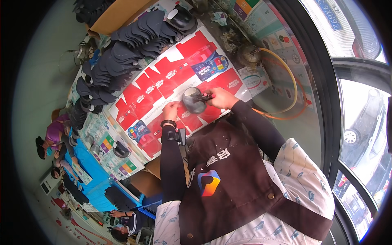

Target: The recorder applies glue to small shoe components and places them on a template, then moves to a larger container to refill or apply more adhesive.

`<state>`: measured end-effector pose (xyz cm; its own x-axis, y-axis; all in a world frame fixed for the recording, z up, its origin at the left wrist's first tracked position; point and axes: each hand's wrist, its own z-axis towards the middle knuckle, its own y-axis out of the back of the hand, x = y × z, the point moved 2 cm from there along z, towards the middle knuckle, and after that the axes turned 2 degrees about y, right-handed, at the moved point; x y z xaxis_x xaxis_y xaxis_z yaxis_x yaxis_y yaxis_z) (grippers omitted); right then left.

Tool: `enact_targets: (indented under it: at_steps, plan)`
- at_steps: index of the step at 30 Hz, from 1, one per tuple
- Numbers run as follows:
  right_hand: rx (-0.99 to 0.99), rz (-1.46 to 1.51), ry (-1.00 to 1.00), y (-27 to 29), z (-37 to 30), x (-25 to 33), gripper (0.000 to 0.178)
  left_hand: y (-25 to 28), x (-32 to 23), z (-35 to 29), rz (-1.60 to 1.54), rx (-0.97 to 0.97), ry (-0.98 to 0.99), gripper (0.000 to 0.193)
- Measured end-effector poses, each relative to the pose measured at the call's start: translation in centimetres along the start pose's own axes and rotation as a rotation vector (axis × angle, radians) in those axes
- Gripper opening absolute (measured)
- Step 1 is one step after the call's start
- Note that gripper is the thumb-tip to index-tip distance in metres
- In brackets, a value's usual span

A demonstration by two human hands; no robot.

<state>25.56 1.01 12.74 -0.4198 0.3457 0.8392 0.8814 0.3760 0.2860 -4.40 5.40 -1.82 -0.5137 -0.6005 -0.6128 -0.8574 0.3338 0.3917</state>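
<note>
A rounded dark grey cup-shaped thing (193, 105) with a pale patch on top is over the red and white printed sheet (161, 65). My right hand (220, 99) is closed round a small black tool with red parts (207, 96), right beside the cup-shaped thing. Whether the two are joined I cannot tell. To the left of the cup, my left hand (170, 112) has its fingers drawn together in a pinch, low over the sheet. What they hold, if anything, is too small to make out.
Overlapping stacks of dark curved flat pieces (116, 61) line the table's far left side. A black rounded thing (179, 19) stands behind them; another (121, 149) is at left. Yellow and orange hoses (295, 87) loop at right by the window. Other people (55, 139) work at a blue table.
</note>
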Motion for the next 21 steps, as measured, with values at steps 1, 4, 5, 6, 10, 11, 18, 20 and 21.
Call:
enact_targets:
  at_steps: [1, 4, 5, 6, 10, 11, 18, 20, 21]
  plan:
    - [0.002, 0.001, 0.001, -0.1, 0.0, 0.1, 0.033, 0.1, 0.1, 0.1, 0.000, -0.002, 0.001, 0.022]
    - [0.078, -0.110, -0.006, -0.4, 0.2, -0.3, 0.038, 0.3, 0.0, 0.3, 0.026, -0.012, 0.003, 0.025]
    - [0.114, -0.093, 0.006, -0.5, 0.2, -0.9, 0.034, 0.2, 0.0, 0.4, 0.026, -0.015, 0.004, 0.026]
    - [0.151, -0.075, 0.018, -0.6, 0.2, -1.1, 0.031, 0.1, 0.0, 0.4, 0.025, -0.019, 0.007, 0.027]
    - [0.033, -0.110, -0.002, -0.4, 0.3, -1.2, 0.029, 0.2, 0.6, 0.6, 0.048, -0.030, -0.011, 0.028]
    - [0.021, -0.055, 0.030, -0.3, 0.6, -1.0, 0.029, 0.2, 0.8, 0.7, 0.071, -0.029, -0.024, 0.028]
    - [0.202, -0.176, 0.015, -0.7, 0.6, -2.0, 0.034, -1.1, -2.6, -1.4, 0.191, 0.098, -0.006, 0.031]
    - [0.179, -0.142, -0.003, 0.1, -0.1, -1.9, 0.035, -1.2, -3.4, -2.1, 0.189, 0.099, 0.020, 0.032]
    - [0.151, -0.107, -0.023, 0.4, -0.4, -1.5, 0.036, -1.1, -3.3, -2.2, 0.189, 0.104, 0.043, 0.033]
